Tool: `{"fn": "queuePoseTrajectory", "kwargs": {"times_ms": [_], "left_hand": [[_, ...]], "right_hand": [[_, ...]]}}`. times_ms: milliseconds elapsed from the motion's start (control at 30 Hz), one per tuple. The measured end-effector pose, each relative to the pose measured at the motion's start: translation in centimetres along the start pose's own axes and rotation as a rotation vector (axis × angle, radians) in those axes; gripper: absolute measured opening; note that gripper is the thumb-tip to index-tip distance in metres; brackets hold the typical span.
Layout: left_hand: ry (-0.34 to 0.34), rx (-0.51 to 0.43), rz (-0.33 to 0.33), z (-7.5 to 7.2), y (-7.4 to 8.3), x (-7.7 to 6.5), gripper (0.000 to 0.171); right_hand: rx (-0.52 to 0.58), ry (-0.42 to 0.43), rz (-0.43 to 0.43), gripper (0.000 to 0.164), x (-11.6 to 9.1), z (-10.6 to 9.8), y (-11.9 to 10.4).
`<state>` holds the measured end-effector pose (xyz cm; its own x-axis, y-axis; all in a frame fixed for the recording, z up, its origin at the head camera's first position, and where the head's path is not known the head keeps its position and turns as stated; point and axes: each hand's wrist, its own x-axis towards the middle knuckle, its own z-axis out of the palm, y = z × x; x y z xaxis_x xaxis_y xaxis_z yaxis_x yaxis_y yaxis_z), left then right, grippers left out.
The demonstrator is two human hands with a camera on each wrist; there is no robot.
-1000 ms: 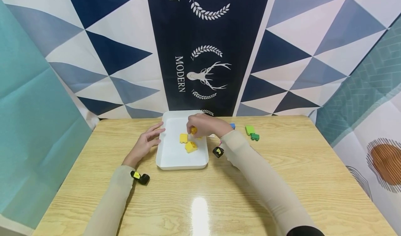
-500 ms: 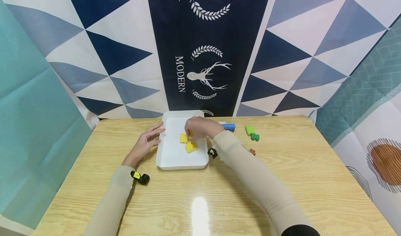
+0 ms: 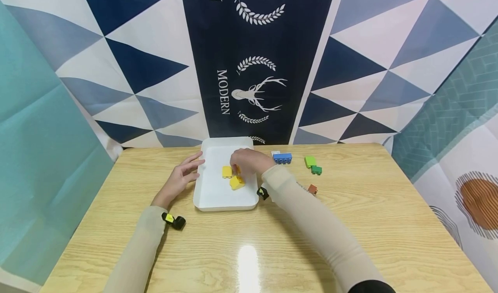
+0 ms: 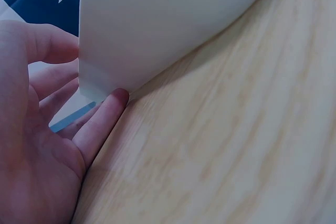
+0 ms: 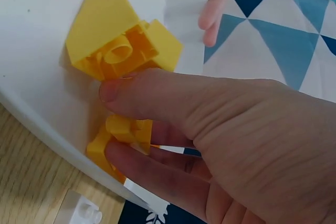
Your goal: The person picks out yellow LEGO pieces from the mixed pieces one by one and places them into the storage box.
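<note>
A white tray [image 3: 212, 195] stands on the table. My left hand [image 3: 182, 177] touches its left wall with fingers mostly straight; the left wrist view shows the fingertips against the tray's outside. Inside the tray, my right hand [image 3: 249, 160] pinches a yellow toy brick [image 5: 126, 129] between thumb and fingers. That hand hides much of the brick in the head view. One yellow brick [image 3: 227, 172] lies just left of the right hand. Another yellow brick [image 5: 100, 30], slanted in shape, is by the thumb, its hollow underside showing.
To the tray's right lie a blue brick [image 3: 282, 158], a white brick [image 3: 275, 153], a lime brick [image 3: 310, 161], a dark green brick [image 3: 317, 170] and a reddish-brown brick [image 3: 312, 189]. A patterned cloth [image 3: 249, 68] hangs behind the table [image 3: 218, 250].
My right hand has moved slightly down and left inside the tray with the yellow brick. The blue and reddish-brown bricks have come into view beside the arm. My left hand stays put.
</note>
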<state>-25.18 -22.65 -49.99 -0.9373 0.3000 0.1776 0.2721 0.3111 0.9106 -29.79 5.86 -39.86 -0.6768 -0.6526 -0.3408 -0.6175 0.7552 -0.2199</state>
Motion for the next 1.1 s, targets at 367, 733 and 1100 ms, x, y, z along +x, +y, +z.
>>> {"fn": "queuePoseTrajectory", "kwargs": {"times_ms": [367,733,1100], "left_hand": [[-0.003,-0.005,0.003,0.07,0.06,0.14,0.047],[-0.002,-0.003,0.000,0.05,0.00,0.09,0.047],[0.008,-0.006,0.036,0.17,-0.05,-0.03,0.045]], "right_hand": [[-0.040,-0.007,0.036,0.018,0.14,0.40,-0.42],[-0.025,0.002,0.034,0.019,0.10,0.63,-0.32],[-0.025,-0.001,0.034,0.016,-0.21,0.55,-0.42]]}}
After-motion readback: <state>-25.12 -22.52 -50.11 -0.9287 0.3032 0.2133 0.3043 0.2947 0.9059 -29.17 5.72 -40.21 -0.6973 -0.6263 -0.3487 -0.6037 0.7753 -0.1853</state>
